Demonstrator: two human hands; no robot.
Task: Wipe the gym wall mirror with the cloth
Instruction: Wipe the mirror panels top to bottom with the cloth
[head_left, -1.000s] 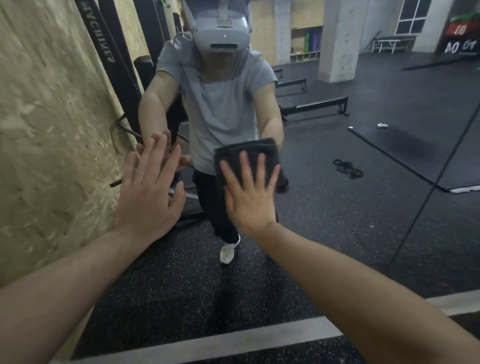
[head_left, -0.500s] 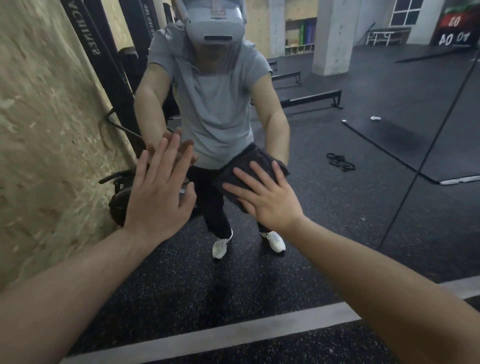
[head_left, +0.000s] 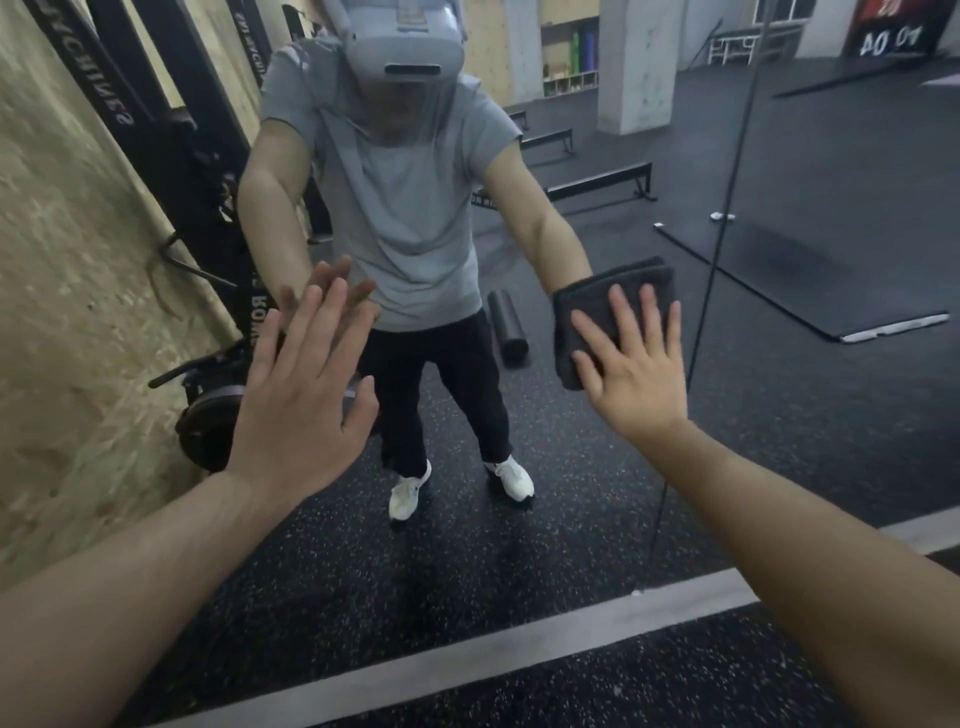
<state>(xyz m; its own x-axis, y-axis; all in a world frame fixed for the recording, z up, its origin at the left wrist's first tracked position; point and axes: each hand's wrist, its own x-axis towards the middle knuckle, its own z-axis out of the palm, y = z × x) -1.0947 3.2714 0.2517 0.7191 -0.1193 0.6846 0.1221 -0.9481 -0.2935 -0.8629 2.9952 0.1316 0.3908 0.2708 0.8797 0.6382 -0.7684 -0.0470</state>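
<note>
The right hand (head_left: 631, 371) presses a soft, folded dark cloth (head_left: 597, 306) flat on the shiny mirror (head_left: 779, 415), fingers straight. The left hand (head_left: 301, 395) lies flat on the glass, fingers spread

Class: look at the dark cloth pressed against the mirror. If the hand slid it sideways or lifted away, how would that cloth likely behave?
The cloth looks soft and folded in layers, so it would probably flop or unfold if lifted. The right hand only presses it flat, fingers straight, so easing off would likely let it drop. Its thick pile should probably glide over the smooth mirror.
</note>
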